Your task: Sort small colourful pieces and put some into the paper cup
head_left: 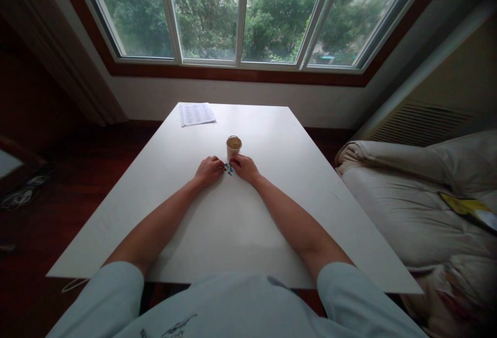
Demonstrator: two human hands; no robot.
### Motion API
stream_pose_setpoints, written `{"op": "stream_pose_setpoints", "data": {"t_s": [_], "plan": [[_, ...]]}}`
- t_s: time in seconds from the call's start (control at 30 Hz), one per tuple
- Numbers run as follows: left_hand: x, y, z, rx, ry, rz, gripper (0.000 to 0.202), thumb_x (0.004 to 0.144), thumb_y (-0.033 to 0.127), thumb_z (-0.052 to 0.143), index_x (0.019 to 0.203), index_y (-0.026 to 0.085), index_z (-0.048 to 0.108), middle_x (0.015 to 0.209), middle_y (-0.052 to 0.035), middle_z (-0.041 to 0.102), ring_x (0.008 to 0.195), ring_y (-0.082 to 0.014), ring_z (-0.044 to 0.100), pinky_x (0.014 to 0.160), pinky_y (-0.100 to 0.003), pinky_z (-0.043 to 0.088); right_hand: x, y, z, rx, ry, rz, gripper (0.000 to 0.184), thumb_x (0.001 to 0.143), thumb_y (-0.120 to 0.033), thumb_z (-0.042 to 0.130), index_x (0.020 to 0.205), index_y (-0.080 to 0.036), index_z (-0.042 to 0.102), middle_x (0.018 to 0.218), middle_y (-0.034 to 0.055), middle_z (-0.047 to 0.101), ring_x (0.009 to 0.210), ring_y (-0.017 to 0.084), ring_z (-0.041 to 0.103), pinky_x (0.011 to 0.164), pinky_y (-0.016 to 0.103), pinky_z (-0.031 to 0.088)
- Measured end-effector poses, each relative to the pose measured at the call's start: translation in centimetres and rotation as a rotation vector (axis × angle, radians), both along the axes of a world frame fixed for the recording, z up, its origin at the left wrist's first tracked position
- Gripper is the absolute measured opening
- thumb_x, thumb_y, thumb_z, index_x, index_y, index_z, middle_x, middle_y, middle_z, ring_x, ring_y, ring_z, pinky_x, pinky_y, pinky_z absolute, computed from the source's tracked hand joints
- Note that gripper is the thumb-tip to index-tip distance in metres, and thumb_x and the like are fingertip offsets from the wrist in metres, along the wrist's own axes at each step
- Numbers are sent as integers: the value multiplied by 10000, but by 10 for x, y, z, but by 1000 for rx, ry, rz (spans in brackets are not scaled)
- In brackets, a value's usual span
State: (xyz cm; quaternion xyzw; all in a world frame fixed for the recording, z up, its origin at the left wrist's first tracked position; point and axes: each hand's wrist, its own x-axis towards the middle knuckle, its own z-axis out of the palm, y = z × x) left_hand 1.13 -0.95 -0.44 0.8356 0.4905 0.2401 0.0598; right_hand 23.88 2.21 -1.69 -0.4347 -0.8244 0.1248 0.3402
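My left hand (208,170) and my right hand (244,166) rest on the white table (272,214), close together, fingers curled toward each other. Between their fingertips lies a small heap of blue and yellow pieces (228,168), too small to name. Both hands touch or pinch at this heap; which pieces each holds is not visible. Just beyond the hands stands a small paper cup (233,147), upright, its inside looking brownish.
A sheet of printed paper (196,114) lies at the table's far left corner. A bed with pale bedding (419,208) runs along the right side. A wide window (240,17) fills the far wall. Dark wooden floor (77,182) lies to the left.
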Motion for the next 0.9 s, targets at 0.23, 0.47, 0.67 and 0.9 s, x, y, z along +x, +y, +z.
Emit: {"op": "stream_pose_setpoints", "data": {"t_s": [0.23,0.47,0.67,0.9], "plan": [[0,1,-1,-9,-11,5,210,906,255,627,1017,266,804,1109,-80,721,1037,-255,636,979,-415,516,-1,-4,6,-31,-24,-25,185,966,-274,599,1021,-225,769,945,37,760,799,165,647,761,253,458],[-1,2,-3,9,-7,-3,214,916,262,618,1022,264,804,1096,-81,716,1020,-254,634,960,-414,516,-3,-6,7,-56,-65,-47,192,964,-272,602,1038,-228,774,965,42,774,840,175,670,793,256,469],[-1,2,-2,-7,2,0,216,922,276,619,1040,259,799,1106,-80,719,1043,-253,637,968,-409,515,-2,-4,5,-37,-65,-31,187,965,-265,611,1055,-226,770,958,40,779,829,176,675,787,258,461],[-1,3,-4,-2,3,2,206,917,274,629,1036,256,796,1098,-80,720,1040,-254,639,970,-411,513,-2,-6,6,-38,-76,-31,186,966,-274,615,1058,-243,774,950,41,787,831,181,687,781,260,457]]}}
